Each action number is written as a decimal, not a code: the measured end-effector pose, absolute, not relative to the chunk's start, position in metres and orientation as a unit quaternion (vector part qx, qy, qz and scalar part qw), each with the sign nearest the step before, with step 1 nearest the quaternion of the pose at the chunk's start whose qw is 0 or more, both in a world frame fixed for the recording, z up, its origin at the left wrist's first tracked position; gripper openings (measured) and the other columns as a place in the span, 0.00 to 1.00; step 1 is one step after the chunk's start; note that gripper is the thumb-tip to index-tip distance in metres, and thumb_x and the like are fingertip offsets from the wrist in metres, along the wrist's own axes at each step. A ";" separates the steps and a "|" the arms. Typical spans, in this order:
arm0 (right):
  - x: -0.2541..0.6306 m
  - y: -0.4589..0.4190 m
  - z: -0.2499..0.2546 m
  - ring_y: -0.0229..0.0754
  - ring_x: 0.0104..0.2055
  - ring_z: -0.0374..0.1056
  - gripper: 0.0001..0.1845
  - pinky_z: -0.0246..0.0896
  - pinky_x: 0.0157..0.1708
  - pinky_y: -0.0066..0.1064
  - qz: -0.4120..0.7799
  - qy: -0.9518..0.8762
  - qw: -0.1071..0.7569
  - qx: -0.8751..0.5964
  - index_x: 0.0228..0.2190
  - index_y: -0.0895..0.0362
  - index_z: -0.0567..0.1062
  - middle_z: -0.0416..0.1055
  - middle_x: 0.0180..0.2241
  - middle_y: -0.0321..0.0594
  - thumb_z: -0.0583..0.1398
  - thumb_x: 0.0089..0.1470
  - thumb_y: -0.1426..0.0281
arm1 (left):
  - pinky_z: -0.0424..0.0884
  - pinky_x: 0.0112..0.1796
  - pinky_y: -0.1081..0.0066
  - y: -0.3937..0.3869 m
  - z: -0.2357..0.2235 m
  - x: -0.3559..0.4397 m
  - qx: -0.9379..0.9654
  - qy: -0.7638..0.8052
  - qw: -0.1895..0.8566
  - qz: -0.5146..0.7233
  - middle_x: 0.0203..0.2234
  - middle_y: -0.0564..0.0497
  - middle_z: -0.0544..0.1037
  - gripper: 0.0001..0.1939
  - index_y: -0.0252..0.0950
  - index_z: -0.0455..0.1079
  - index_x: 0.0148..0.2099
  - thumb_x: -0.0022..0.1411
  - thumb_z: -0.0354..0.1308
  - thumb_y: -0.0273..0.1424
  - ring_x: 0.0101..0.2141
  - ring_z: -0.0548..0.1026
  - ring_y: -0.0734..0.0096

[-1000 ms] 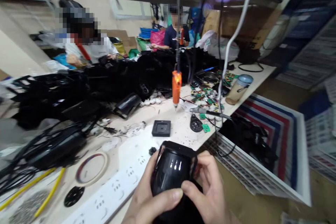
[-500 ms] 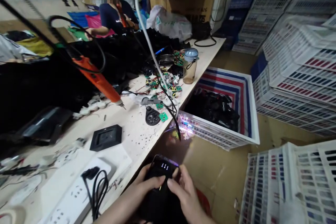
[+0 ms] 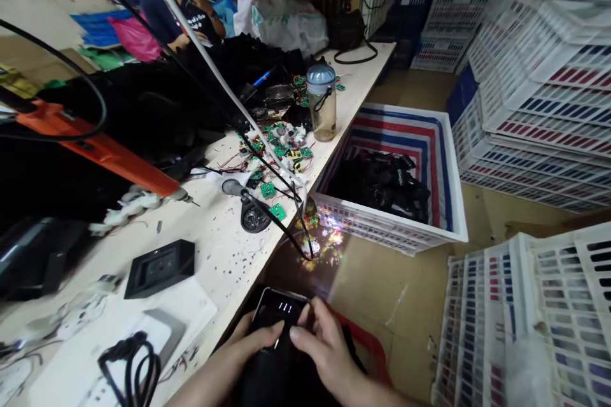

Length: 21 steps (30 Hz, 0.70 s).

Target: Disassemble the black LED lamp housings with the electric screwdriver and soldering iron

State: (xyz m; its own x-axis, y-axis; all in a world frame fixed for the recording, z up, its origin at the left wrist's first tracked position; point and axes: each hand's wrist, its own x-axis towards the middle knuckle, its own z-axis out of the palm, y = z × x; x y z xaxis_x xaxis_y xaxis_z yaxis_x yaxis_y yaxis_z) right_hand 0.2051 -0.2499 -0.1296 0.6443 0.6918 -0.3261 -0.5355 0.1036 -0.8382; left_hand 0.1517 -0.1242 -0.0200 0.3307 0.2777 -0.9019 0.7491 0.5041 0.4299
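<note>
Both of my hands hold a glossy black housing (image 3: 277,324) low at the bottom centre, just off the workbench's near edge. My left hand (image 3: 248,343) wraps its left side, thumb on top. My right hand (image 3: 319,343) grips the right side, its fingers curled over the top edge. Three small white lights glow on the housing's dark face. Coloured light speckles fall on the floor (image 3: 319,238) just beyond it.
The white workbench (image 3: 224,254) carries an orange electric screwdriver (image 3: 105,152), a black square part (image 3: 160,267), a round black part (image 3: 252,219), green circuit boards (image 3: 277,152), a bottle (image 3: 322,105) and a power strip (image 3: 143,350). A striped crate (image 3: 429,184) holds black parts; crates stack at right. Another person sits far left.
My view has swung right and down. My hands have lowered the black housing from above the bench to below its front edge, keeping hold of it.
</note>
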 end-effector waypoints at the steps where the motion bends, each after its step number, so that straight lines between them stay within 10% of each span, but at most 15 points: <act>1: 0.205 -0.250 -0.129 0.36 0.30 0.60 0.14 0.56 0.32 0.27 0.416 -0.076 0.738 -0.526 0.27 0.54 0.64 0.64 0.26 0.31 0.63 0.46 0.62 | 0.77 0.27 0.61 -0.123 -0.020 0.151 0.464 0.550 0.670 -0.184 0.34 0.44 0.80 0.42 0.42 0.64 0.57 0.42 0.68 0.51 0.28 0.79 0.57; 11: 0.200 -0.248 -0.127 0.36 0.30 0.60 0.12 0.56 0.31 0.27 0.431 -0.087 0.726 -0.529 0.28 0.55 0.64 0.63 0.26 0.31 0.62 0.46 0.63 | 0.77 0.29 0.60 -0.121 -0.025 0.137 0.462 0.553 0.671 -0.175 0.36 0.43 0.80 0.44 0.43 0.61 0.60 0.43 0.68 0.51 0.33 0.80 0.52; 21: 0.198 -0.243 -0.119 0.35 0.29 0.58 0.10 0.54 0.31 0.27 0.440 -0.091 0.734 -0.510 0.27 0.55 0.63 0.62 0.26 0.30 0.61 0.45 0.68 | 0.72 0.50 0.57 -0.105 -0.058 0.120 0.478 0.575 0.657 -0.098 0.40 0.43 0.82 0.42 0.37 0.65 0.55 0.38 0.73 0.45 0.47 0.77 0.50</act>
